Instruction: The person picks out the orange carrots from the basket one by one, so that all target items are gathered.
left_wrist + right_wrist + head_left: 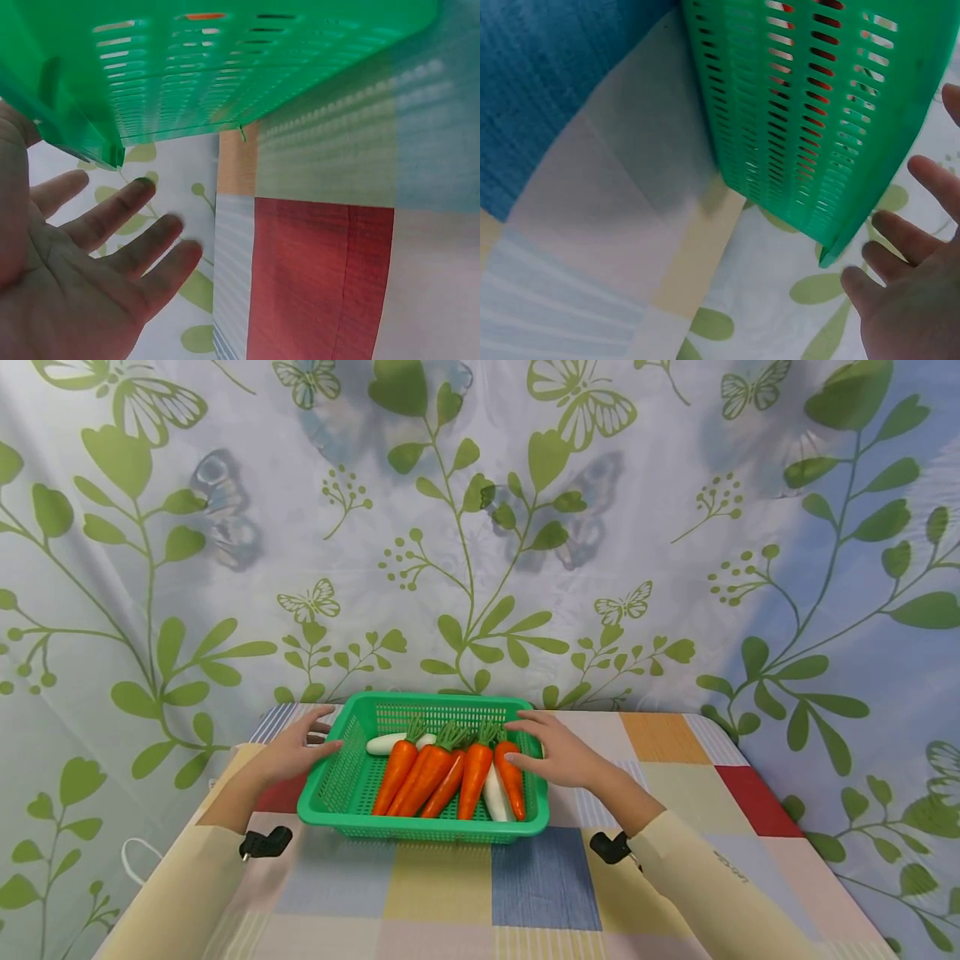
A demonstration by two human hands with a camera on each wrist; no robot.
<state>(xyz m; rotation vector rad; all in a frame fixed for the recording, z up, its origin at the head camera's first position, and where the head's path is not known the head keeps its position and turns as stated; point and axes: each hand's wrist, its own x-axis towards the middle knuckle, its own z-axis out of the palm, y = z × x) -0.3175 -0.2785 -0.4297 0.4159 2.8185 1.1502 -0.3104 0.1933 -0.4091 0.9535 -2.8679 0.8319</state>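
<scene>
A green slotted plastic basket (450, 828) sits toward the back of the table. Inside lie several orange carrots (475, 777) with green tops, fanned side by side. One white radish (385, 744) lies across the back left, and another white radish (497, 797) is partly covered between carrots on the right. My left hand (294, 750) is at the basket's left rim, fingers extended and spread in the left wrist view. On the opposite side, my right hand (561, 752) has its fingers outstretched at the right rim. Neither hand curls round anything.
A patchwork-patterned cloth (442, 881) covers the table. Behind it hangs a white curtain (480, 568) printed with green leaves and butterflies. A white cable (131, 860) loops beside the table's left edge.
</scene>
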